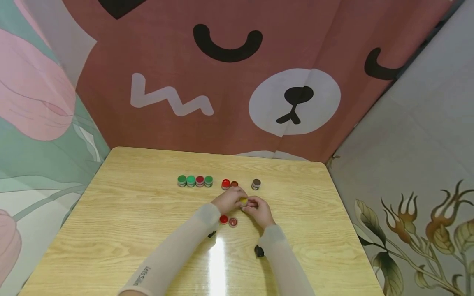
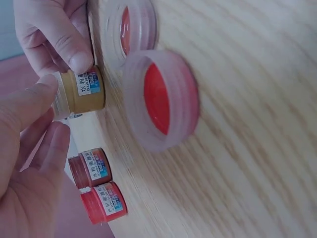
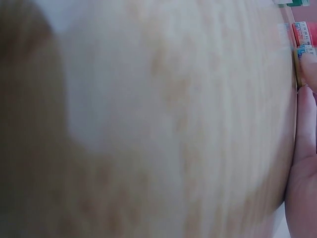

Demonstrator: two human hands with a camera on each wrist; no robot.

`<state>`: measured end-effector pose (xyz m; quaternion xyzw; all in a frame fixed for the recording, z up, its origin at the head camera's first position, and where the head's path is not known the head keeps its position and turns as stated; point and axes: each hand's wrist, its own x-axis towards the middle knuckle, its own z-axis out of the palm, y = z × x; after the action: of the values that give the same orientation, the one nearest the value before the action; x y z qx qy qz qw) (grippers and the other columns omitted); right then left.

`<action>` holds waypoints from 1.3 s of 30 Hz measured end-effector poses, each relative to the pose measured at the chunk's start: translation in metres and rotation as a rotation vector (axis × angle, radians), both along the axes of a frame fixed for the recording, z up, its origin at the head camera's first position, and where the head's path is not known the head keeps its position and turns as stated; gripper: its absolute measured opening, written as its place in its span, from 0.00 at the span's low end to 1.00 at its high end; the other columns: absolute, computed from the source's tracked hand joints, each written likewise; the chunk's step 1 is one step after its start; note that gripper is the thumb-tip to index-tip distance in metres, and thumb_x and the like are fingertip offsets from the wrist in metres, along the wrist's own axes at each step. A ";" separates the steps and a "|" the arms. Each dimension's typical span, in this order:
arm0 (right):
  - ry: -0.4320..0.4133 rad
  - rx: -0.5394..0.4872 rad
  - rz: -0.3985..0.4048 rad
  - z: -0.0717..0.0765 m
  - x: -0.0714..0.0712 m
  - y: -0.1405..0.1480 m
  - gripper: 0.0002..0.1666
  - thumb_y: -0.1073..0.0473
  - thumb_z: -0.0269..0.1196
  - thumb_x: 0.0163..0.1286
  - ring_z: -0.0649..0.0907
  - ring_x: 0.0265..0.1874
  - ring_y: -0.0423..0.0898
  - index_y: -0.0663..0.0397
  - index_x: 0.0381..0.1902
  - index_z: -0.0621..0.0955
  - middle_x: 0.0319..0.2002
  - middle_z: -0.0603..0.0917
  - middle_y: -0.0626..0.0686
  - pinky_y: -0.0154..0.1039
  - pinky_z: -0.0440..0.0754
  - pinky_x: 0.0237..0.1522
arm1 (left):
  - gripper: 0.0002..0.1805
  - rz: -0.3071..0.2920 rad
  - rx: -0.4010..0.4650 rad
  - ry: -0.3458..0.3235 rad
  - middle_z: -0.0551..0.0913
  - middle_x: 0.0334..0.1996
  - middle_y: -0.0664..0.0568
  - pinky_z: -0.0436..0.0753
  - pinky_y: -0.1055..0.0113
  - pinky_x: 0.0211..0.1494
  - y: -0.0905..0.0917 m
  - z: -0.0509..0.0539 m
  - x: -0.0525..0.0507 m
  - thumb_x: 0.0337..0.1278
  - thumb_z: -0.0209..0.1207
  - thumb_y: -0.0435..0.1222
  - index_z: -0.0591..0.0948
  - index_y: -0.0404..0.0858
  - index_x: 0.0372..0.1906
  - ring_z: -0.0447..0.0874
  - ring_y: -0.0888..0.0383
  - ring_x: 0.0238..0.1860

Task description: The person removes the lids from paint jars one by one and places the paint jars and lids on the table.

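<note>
The left wrist view shows the left hand (image 2: pixel 28 178) gripping the pale lid (image 2: pixel 63 96) of the yellow jar (image 2: pixel 90 101), while the right hand (image 2: pixel 54 37) grasps its body, probably to steady it against a twist. Whether it touches the counter (image 1: pixel 314 246), I cannot tell. In the head view it sits right of and nearer than the open red jar (image 1: pixel 226 184) and brown jar (image 1: pixel 234 183). Loose lids (image 1: pixel 224 220) lie inside-up on the near side, likely keeping paint off the wood.

We seem to be in a booth-like nook: bear-print cloth (image 1: pixel 222 131) at top, floral cloths (image 1: pixel 33 90) left and right, wood-grain table (image 1: pixel 122 205) below.
</note>
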<state>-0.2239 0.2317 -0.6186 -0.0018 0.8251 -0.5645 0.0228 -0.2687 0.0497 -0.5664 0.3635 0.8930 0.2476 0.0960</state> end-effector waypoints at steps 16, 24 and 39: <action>0.015 -0.021 -0.015 0.002 -0.001 -0.007 0.20 0.70 0.74 0.60 0.82 0.40 0.43 0.67 0.50 0.82 0.40 0.85 0.56 0.29 0.83 0.42 | 0.16 0.011 0.057 -0.046 0.83 0.56 0.46 0.76 0.57 0.67 -0.003 0.007 0.001 0.68 0.63 0.31 0.83 0.35 0.58 0.79 0.50 0.60; 0.008 0.001 -0.018 0.003 -0.002 -0.009 0.19 0.69 0.74 0.60 0.83 0.39 0.43 0.64 0.50 0.84 0.40 0.85 0.54 0.29 0.82 0.41 | 0.19 0.086 0.167 -0.110 0.81 0.59 0.42 0.77 0.55 0.68 -0.007 0.003 0.004 0.68 0.62 0.30 0.80 0.34 0.61 0.78 0.47 0.62; 0.002 -0.006 -0.078 0.005 0.003 -0.011 0.20 0.69 0.74 0.60 0.84 0.40 0.46 0.66 0.51 0.83 0.41 0.86 0.58 0.31 0.85 0.44 | 0.18 0.231 0.564 -0.225 0.81 0.54 0.41 0.84 0.63 0.57 -0.031 -0.021 0.015 0.63 0.67 0.30 0.82 0.31 0.56 0.82 0.45 0.55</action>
<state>-0.2207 0.2204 -0.6133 0.0300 0.8228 -0.5675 0.0000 -0.2535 0.0183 -0.5874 0.2422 0.8083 0.5332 0.0608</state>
